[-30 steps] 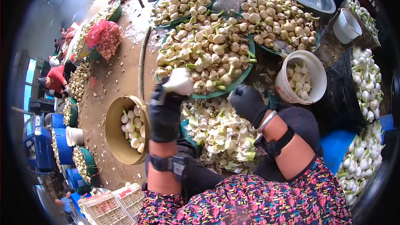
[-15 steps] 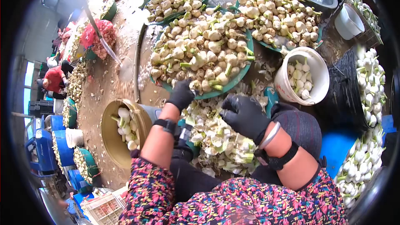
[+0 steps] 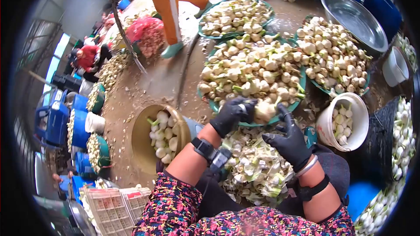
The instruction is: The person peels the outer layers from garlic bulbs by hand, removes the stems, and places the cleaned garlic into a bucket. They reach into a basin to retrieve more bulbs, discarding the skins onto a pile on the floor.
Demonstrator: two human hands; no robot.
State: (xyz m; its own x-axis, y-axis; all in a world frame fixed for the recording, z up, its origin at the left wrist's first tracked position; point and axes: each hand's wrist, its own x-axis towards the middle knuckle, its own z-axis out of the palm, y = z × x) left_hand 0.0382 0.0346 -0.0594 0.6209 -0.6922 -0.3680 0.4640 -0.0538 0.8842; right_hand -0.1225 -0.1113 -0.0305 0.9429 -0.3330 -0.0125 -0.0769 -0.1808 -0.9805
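Observation:
My left hand (image 3: pixel 234 114), in a black glove, is closed, its fingertips against a garlic bulb (image 3: pixel 264 112) with a green stem. A small pale spot shows at its fingers; I cannot make out what it is. Close to the bulb's right side, my right hand (image 3: pixel 289 142), also gloved, has thumb and forefinger spread apart. Both hands are at the near rim of a green basin (image 3: pixel 302 81) heaped with untrimmed garlic bulbs (image 3: pixel 249 67). Below them lies a pile of peeled skins and leaf scraps (image 3: pixel 258 166).
On the left stands a tan bucket (image 3: pixel 139 133) with white bulbs; on the right, a white bucket (image 3: pixel 366 124) with more. Further right is a black container (image 3: pixel 380 144). A metal basin (image 3: pixel 356 22) lies at the back. A person in orange trousers (image 3: pixel 165 4) stands on the wet floor.
The view has shifted left and up. My hands have come closer together around a garlic bulb at the basin's edge. My right hand has opened its fingers. The person in orange trousers shows more fully.

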